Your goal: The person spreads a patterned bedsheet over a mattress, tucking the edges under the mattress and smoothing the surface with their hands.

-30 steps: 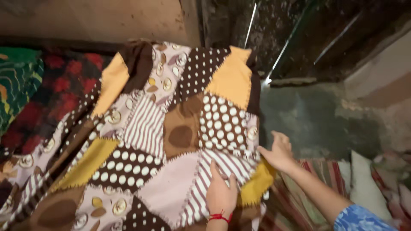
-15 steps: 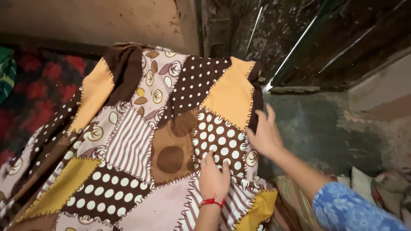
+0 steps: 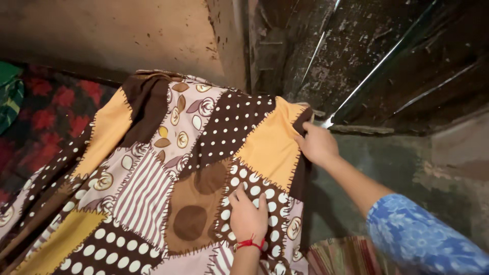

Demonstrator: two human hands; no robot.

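A patchwork quilt (image 3: pixel 168 168) of brown, yellow, dotted, striped and floral pieces lies spread over a raised surface. My left hand (image 3: pixel 248 216), with a red thread at the wrist, rests flat on a brown patch with white dots, fingers apart. My right hand (image 3: pixel 317 144), its arm in a blue patterned sleeve, grips the quilt's far right edge beside a yellow patch.
A red and black flowered blanket (image 3: pixel 48 109) lies at the left, with green cloth (image 3: pixel 9 97) at the far left edge. A plain wall (image 3: pixel 117 35) stands behind, a dark rough wall (image 3: pixel 367 56) at the right. Striped fabric (image 3: pixel 341 257) shows at the bottom right.
My right hand has moved up along the quilt's right edge and closed on it near the yellow patch. My left hand has slid forward over the dotted patch. The view has shifted.
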